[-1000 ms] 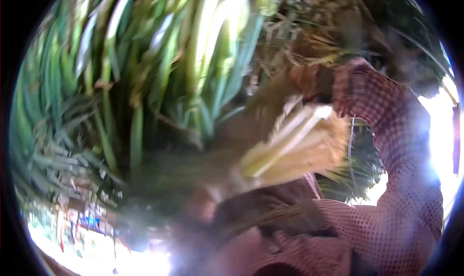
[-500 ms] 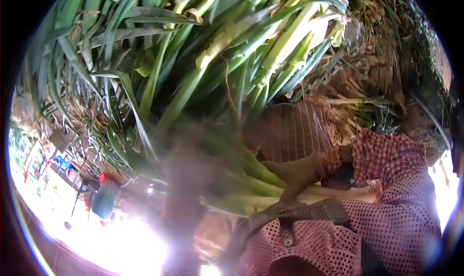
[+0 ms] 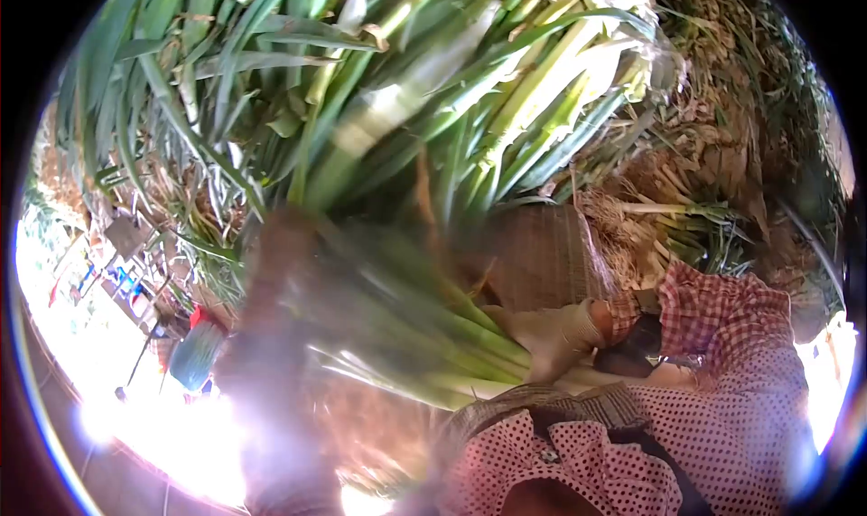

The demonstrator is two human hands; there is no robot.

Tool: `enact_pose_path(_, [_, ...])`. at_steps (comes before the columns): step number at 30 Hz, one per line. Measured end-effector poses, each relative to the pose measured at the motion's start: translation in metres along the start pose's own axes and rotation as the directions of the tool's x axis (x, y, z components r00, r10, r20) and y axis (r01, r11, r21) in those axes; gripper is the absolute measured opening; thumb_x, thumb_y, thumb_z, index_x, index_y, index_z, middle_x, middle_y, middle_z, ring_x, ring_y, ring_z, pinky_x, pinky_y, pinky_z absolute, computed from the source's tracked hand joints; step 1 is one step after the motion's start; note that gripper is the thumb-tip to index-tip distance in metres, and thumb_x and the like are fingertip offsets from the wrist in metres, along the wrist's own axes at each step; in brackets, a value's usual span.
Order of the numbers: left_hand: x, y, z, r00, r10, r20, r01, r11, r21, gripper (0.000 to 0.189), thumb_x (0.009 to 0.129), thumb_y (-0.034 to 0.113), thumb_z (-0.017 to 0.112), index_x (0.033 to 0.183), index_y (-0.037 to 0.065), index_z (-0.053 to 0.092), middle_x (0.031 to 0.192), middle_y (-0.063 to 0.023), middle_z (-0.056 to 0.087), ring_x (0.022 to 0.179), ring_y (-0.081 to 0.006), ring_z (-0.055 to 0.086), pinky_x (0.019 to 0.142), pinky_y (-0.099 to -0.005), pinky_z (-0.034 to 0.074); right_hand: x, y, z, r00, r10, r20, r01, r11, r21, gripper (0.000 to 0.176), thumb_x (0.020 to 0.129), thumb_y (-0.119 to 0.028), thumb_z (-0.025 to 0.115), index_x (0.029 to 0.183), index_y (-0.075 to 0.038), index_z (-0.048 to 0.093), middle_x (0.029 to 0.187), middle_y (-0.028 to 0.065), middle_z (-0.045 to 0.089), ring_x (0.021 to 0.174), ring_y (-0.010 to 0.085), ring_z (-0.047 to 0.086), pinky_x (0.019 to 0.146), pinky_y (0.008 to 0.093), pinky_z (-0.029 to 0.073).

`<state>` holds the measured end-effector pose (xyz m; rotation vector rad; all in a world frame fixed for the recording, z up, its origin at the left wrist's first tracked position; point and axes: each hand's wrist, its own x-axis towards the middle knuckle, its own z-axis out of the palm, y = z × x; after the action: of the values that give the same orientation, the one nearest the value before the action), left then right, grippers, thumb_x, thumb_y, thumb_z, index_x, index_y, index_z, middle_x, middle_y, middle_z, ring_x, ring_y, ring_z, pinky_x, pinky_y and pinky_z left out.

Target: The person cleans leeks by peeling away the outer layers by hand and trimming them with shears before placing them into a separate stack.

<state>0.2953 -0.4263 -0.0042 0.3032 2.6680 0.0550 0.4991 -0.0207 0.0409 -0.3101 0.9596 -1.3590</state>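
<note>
Right hand [image 3: 553,335], right of centre, is closed around the leek bundle [image 3: 424,331] near its bases for control. Left hand [image 3: 284,281] is too blurred to judge.

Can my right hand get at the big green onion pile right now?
Probably not freely: the right hand grips a bunch of green onions, so it is occupied. The pile lies close ahead.

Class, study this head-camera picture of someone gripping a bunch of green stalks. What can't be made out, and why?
- Head view: brown streak, motion-blurred; whether it is the left hand is unclear.
- Bunch of stalks: leaf end blurred, root end hidden behind the right hand.
- Small coloured items: tiny, washed out by glare.
- Stalk pile: cut off by the lens edge.
</note>
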Motion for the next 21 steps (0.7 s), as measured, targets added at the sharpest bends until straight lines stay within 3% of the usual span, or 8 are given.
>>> enact_pose_path(5, [0.123,0.058,-0.125,0.901,-0.231,-0.367,-0.017,0.826,-0.564,0.046,0.095,0.03,0.064,0.131,0.002,0.06,0.113,-0.0203,0.071,0.09,-0.0391,0.069,0.082,-0.0483,0.056,0.001,-0.001,0.003,0.998,0.042,-0.041,-0.044,0.998,-0.035,0.108,0.08,-0.039,0.081,0.155,-0.001,0.014,0.116,0.0297,0.066,0.111,0.0436,0.066,0.099,0.0468,0.052])
enact_pose_path(8, [0.062,0.153,-0.085,0.985,0.146,0.09,-0.114,0.949,-0.294,0.056,0.093,0.039,0.067,0.132,0.001,0.059,0.113,-0.0219,0.071,0.096,-0.0409,0.069,0.085,-0.0483,0.056,-0.002,-0.004,-0.002,0.999,0.053,-0.012,-0.052,0.999,0.004,0.104,0.079,-0.038,0.081,0.152,0.001,0.018,0.117,0.0304,0.066,0.112,0.0437,0.066,0.099,0.0469,0.051])
enact_pose_path(10, [0.012,0.214,-0.05,0.792,0.072,0.607,-0.099,0.995,0.011,0.053,0.093,0.044,0.067,0.125,0.002,0.064,0.111,-0.0223,0.072,0.097,-0.0417,0.069,0.085,-0.0496,0.056,-0.003,-0.003,-0.003,0.998,0.054,-0.011,-0.054,0.998,0.033,0.102,0.079,-0.037,0.081,0.151,0.002,0.02,0.118,0.0309,0.066,0.112,0.0435,0.066,0.099,0.047,0.051])
enact_pose_path(12, [-0.02,0.227,-0.01,0.434,0.141,0.89,-0.225,0.973,-0.044,0.04,0.092,0.039,0.067,0.116,0.007,0.068,0.111,-0.0196,0.073,0.098,-0.0393,0.07,0.083,-0.0483,0.056,-0.005,-0.005,-0.005,0.998,0.046,-0.03,-0.045,0.998,0.05,0.101,0.078,-0.036,0.082,0.15,0.002,0.022,0.118,0.0312,0.066,0.112,0.0434,0.065,0.1,0.047,0.05])
enact_pose_path(14, [-0.023,0.135,0.06,0.749,0.427,0.507,-0.469,0.882,-0.05,0.03,0.093,0.031,0.065,0.113,0.009,0.069,0.107,-0.0175,0.073,0.091,-0.036,0.07,0.079,-0.0453,0.057,-0.012,-0.011,-0.008,0.998,-0.004,-0.061,0.01,0.995,0.098,0.1,0.078,-0.035,0.082,0.15,0.003,0.022,0.118,0.0316,0.065,0.112,0.0432,0.065,0.1,0.0464,0.05])
enact_pose_path(16, [0.053,0.085,0.011,0.965,0.166,0.202,-0.15,0.984,-0.094,0.02,0.095,0.025,0.063,0.105,0.009,0.07,0.093,-0.0121,0.069,0.079,-0.0288,0.065,0.072,-0.0405,0.054,-0.007,-0.001,-0.002,0.997,-0.057,-0.052,0.065,0.983,0.169,0.108,0.076,-0.035,0.085,0.153,0.002,0.018,0.13,0.0288,0.057,0.123,0.0387,0.056,0.107,0.0453,0.044])
enact_pose_path(19, [0.132,0.023,-0.102,0.87,-0.416,-0.264,0.114,0.691,-0.714,0.014,0.097,0.016,0.06,0.094,0.01,0.072,0.072,-0.004,0.062,0.061,-0.018,0.058,0.06,-0.0334,0.05,0.007,0.034,0.008,0.987,-0.156,-0.049,0.163,0.967,0.197,0.12,0.074,-0.037,0.09,0.158,0.0,0.013,0.15,0.0252,0.044,0.14,0.0322,0.044,0.118,0.0437,0.036])
enact_pose_path(21, [0.093,-0.007,-0.126,0.83,-0.527,-0.184,0.154,0.533,-0.832,0.015,0.097,0.015,0.06,0.091,0.008,0.072,0.067,-0.0025,0.063,0.057,-0.0156,0.058,0.059,-0.0312,0.05,0.006,0.034,0.006,0.96,-0.258,-0.111,0.272,0.952,0.141,0.115,0.076,-0.04,0.087,0.156,0.001,0.015,0.145,0.0285,0.049,0.134,0.0355,0.052,0.114,0.0434,0.041])
